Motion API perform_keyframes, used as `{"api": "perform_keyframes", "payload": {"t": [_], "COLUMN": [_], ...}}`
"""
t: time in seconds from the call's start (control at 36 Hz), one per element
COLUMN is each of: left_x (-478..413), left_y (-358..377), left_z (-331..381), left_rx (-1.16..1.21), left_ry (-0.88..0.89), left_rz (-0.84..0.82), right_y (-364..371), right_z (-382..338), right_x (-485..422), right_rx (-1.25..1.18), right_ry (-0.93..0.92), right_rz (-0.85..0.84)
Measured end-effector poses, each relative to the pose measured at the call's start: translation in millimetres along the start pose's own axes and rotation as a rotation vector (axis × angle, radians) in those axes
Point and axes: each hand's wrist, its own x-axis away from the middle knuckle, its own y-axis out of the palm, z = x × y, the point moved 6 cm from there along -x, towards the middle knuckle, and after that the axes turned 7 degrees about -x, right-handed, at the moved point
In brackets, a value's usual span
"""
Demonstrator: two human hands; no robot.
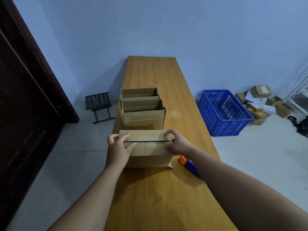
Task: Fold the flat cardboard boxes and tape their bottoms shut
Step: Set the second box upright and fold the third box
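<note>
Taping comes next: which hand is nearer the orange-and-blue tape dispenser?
Right. The right hand grips the box at the end beside the tape dispenser; the left hand holds the opposite end.

A pale blue wall (pixel 166 22) backs a long wooden table (pixel 150 72) standing on a light tiled floor (pixel 250 155). A dark door (pixel 25 97) fills the left side, with a small folding stool (pixel 98 101) near it. To the right sit a blue crate (pixel 223 112), a heap of parcels (pixel 261 104) and a white rack (pixel 300 95).
</note>
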Motion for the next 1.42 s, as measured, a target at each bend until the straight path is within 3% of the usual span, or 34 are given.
{"api": "perform_keyframes", "payload": {"t": [0.19, 0.36, 0.56, 0.72, 0.86, 0.94, 1.14, 1.25, 1.33, 1.42], "left_x": [0.9, 6.0, 14.0, 23.2, 25.4, 28.5, 31.6, 28.3, 20.0, 14.5], "left_y": [3.6, 4.0, 19.4, 9.6, -9.8, -18.0, -32.0, -43.2, -50.2, -41.5], "left_z": [-7.1, -7.7, -7.1, -13.5, -15.7, -10.2, 3.1, 8.4, 3.6, -11.3], "left_rx": [0.269, 0.331, 0.504, 0.562, 0.602, 0.617, 0.549, 0.417, 0.343, 0.337], "left_ry": [-0.142, -0.287, -0.418, -0.339, -0.185, -0.093, 0.081, 0.132, 0.073, -0.069], "left_rz": [0.044, 0.049, -0.364, -0.388, -0.329, -0.353, -0.333, -0.227, -0.126, -0.214], "right_y": [5.0, 6.4, 3.2, 8.6, 2.9, 1.6, 4.3, -3.3, -8.1, -14.4], "right_z": [19.2, 21.3, 30.9, 36.7, 50.1, 57.2, 50.9, 44.3, 37.0, 31.5], "right_x": [3.6, 10.8, 18.5, 28.1, 27.8, 28.8, 35.6, 43.3, 44.2, 40.0], "right_rx": [-0.093, -0.02, -0.069, -0.395, -0.741, -0.807, -0.723, -0.765, -0.776, -0.702], "right_ry": [0.092, 0.055, 0.091, 0.214, 0.456, 0.53, 0.472, 0.387, 0.315, 0.263], "right_rz": [-0.107, -0.083, -0.033, -0.24, -0.173, -0.232, -0.332, -0.346, -0.366, -0.353]}}
